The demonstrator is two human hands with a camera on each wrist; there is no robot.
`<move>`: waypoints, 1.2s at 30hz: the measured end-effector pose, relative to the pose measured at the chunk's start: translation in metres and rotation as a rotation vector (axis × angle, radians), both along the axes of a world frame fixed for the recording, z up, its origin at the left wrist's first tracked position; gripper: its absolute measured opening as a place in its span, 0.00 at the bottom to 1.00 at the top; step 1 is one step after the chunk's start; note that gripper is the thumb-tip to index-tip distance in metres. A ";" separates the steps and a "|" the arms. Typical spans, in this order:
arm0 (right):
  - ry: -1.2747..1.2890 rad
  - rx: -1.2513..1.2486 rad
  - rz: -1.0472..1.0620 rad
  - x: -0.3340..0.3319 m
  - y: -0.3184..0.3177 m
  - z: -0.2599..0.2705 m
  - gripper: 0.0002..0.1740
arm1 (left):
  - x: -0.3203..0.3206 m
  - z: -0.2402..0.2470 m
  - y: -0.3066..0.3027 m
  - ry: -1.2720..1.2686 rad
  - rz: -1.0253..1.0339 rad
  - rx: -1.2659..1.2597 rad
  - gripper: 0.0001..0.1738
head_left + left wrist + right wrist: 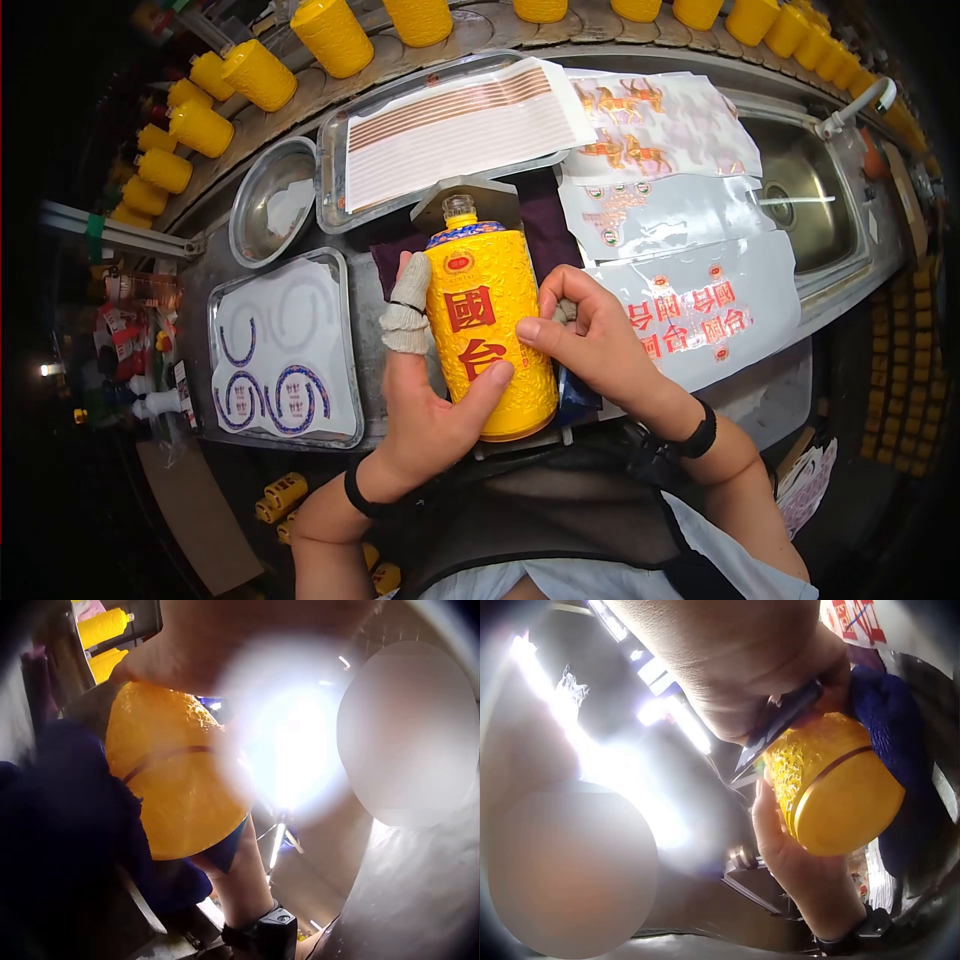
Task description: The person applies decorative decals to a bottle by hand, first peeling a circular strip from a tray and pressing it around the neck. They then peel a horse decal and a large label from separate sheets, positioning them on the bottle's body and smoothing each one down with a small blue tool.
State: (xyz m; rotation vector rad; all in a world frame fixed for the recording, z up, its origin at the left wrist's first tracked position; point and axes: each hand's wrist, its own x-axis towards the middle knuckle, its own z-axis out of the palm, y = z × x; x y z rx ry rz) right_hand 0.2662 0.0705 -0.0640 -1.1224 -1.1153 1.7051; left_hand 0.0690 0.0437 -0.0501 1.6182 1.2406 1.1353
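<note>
- Gauze wraps the forefinger point(408, 305) of the left hand point(425, 400), which lies straight along the left flank of the yellow bottle point(490, 320); the thumb curls across the lower front, under the red characters, so this hand is clasped round the bottle
- that grip, finger one side and thumb over the top, looks meant to stop a round body from rolling
- the right hand point(590, 335) has its fingers curled in and its thumb tip set on the bottle's right flank; the right wrist view shows it pinching a dark flat strip point(780, 724) against the embossed surface, and what the strip is cannot be told
- the bottle lies on its side between the two hands, neck far and base near, touching both
- beneath it a blue cloth point(578, 395) pads the base, probably to cushion and grip it, and a purple cloth point(550, 230) shows at the far right of the neck
- left of the hands sits a steel tray point(214, 330) with ring-shaped labels; farther off are a round bowl point(245, 190) and a tray point(328, 170) holding a striped sheet
- right of the hands lie sticker sheets point(700, 300) with red characters, all close by, then a sink point(810, 210)
- a row of yellow bottles point(330, 35) curves along the far edge
</note>
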 end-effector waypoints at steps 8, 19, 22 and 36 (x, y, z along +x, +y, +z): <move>-0.060 0.029 -0.030 -0.002 -0.003 -0.008 0.17 | 0.001 0.000 -0.001 0.008 -0.001 0.003 0.51; -0.057 -0.014 0.052 0.007 -0.007 -0.004 0.21 | -0.014 0.012 -0.001 0.249 -0.086 0.251 0.39; -0.194 0.114 0.026 0.004 -0.008 0.001 0.20 | -0.015 0.016 0.002 0.293 -0.105 0.291 0.37; -0.048 0.038 0.077 0.008 -0.009 -0.008 0.23 | -0.015 0.030 0.009 0.489 -0.178 0.265 0.27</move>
